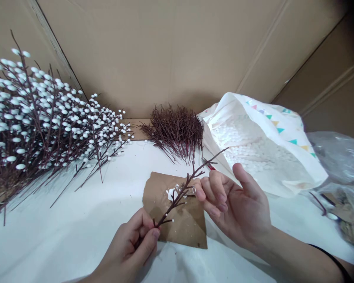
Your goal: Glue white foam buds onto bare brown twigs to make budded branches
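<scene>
Between thumb and fingers, my left hand (137, 239) pinches the lower end of a dark brown twig (179, 194), which slants up to the right. Small white dabs show on some of its side shoots. My right hand (234, 200) is beside the twig's upper half, palm turned up, fingers apart and loosely curled, with nothing seen in it. Below the twig lies a piece of brown cardboard (183, 232) bearing a white blob (171, 194). An open white bag (295, 157) with coloured triangles holds many small white pieces (242, 147).
A large pile of twigs with white buds (47, 114) fills the left side. A bundle of bare brown twigs (177, 131) lies at the back centre. Clear plastic bags (339, 157) are at the far right. Cardboard walls (165, 51) enclose the white tabletop (106, 204).
</scene>
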{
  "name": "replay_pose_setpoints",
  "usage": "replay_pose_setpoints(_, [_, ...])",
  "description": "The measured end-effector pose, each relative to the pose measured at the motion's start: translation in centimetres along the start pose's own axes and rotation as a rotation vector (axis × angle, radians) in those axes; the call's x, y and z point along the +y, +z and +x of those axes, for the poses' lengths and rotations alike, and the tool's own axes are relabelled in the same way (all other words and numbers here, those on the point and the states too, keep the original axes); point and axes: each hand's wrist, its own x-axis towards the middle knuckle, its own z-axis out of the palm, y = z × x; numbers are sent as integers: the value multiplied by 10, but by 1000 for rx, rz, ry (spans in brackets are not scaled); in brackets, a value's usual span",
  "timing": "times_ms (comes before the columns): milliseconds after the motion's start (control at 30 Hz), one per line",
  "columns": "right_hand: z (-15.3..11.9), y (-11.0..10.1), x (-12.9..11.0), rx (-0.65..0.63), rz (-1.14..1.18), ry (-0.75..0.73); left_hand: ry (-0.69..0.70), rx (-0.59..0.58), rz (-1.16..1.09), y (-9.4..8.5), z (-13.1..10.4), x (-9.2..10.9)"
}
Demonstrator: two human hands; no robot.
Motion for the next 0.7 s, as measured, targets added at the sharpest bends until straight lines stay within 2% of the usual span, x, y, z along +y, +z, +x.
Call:
replay_pose_setpoints(100, [1, 0, 0, 10, 7, 7, 6, -8, 7, -1, 0, -1])
replay_pose_setpoints(500, [-2, 2, -3, 101, -9, 14, -8, 85, -61, 0, -2, -4])
replay_pose_setpoints(700, [-8, 11, -9, 60, -75, -61, -29, 108, -89, 1, -1, -6])
